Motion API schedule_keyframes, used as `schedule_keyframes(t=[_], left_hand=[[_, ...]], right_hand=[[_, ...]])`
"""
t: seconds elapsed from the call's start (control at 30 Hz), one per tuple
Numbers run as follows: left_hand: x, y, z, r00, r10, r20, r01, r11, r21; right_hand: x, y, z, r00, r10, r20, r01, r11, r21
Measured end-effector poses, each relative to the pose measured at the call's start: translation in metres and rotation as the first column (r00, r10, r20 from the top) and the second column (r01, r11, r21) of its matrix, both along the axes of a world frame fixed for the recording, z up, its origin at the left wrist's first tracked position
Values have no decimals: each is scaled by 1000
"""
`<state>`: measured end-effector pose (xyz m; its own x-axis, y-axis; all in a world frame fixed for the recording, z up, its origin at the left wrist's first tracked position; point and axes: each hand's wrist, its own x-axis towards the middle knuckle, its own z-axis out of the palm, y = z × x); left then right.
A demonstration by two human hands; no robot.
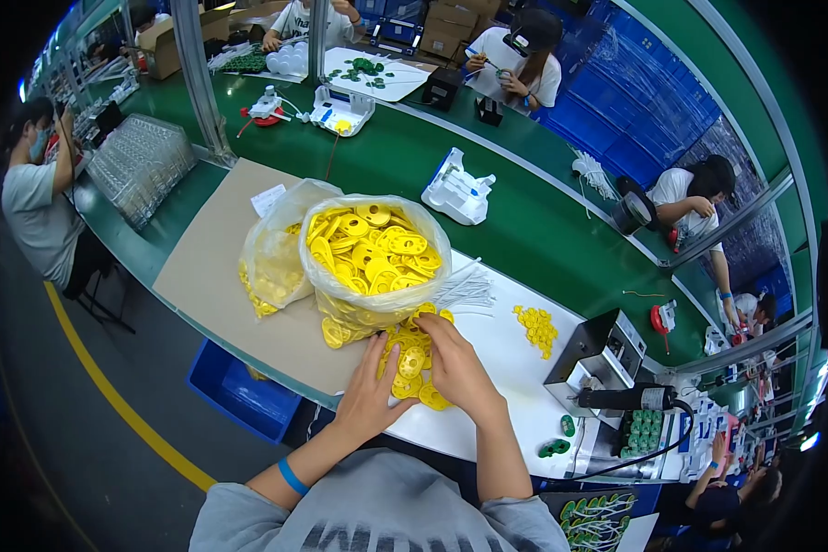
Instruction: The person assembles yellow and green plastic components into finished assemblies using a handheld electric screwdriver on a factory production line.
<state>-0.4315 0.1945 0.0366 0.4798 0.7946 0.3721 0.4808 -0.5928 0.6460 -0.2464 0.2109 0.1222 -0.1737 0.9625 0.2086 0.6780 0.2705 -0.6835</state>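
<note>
A loose pile of yellow plastic discs [411,362] with holes lies on the white board, between my two hands. My left hand [368,396] rests at the pile's left edge, fingers stretched out and holding nothing that I can see. On the other side my right hand [458,368] curves over the pile's right edge; its fingers are apart and touch discs. Just beyond stands an open clear plastic bag [442,241], full of the same yellow discs. A second, smaller bag [274,241] of yellow parts leans against its left side.
Cardboard [207,244] covers the bench at left. White wires [465,287] and small yellow pieces [536,329] lie right of the bag. A metal device [598,354] and a black-handled tool [621,398] stand further right. Behind runs a green conveyor [377,166] with white housings. Co-workers sit around.
</note>
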Motion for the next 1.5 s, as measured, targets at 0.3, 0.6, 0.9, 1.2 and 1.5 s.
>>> schedule_keyframes(t=[0.3,0.6,0.9,1.2,1.5], left_hand=[[2,4,-7,1000,27,-10,-26,998,54],[-7,-1,-31,964,-165,208,128,975,183],[-11,-14,-13,922,-387,-14,386,917,95],[-52,32,-26,967,-253,-28,255,952,171],[-63,42,7,961,-274,39,262,946,192]], right_hand=[[3,-1,-18,993,-104,54,106,993,-45],[-4,6,-52,982,-41,186,31,998,55],[-30,-5,-57,975,-69,210,57,996,63],[-12,-23,-41,862,-448,-236,502,815,289],[-30,-81,-40,853,-520,49,520,840,-155]])
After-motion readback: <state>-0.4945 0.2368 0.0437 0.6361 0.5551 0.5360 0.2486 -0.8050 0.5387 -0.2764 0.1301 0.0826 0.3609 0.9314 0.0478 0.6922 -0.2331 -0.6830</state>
